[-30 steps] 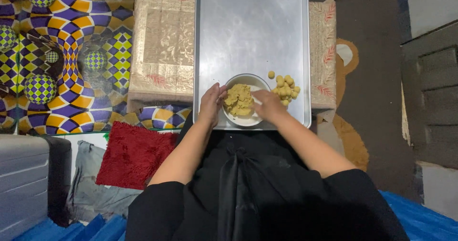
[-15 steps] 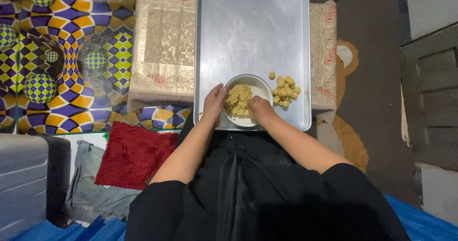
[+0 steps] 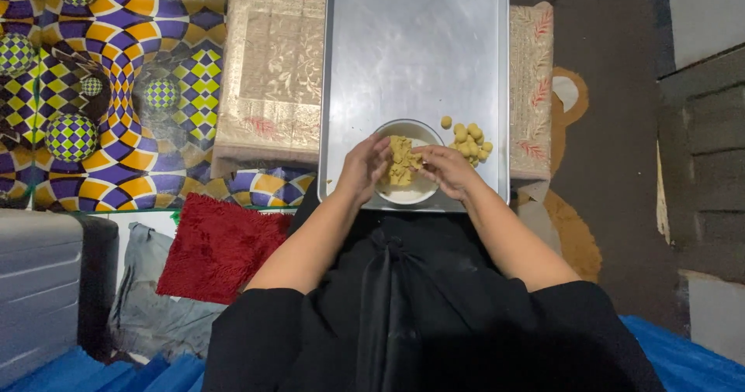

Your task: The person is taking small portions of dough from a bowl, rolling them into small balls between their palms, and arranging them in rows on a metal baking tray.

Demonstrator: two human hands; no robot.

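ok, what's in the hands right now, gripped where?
Both hands, left hand and right hand, pinch the yellow dough over the white bowl, fingertips at its opposite sides.

Dough [image 3: 401, 161] pale yellow; bowl [image 3: 411, 194] white; tray [image 3: 415, 50] silver; rug [image 3: 116, 74] purple-yellow checks; cushion [image 3: 221, 244] red; clothing [image 3: 434, 314] black.

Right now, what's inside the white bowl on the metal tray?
The white bowl holds a pale yellow lump of dough. The left hand and right hand reach in over its sides and cover part of the dough, so what lies beneath them cannot be seen.
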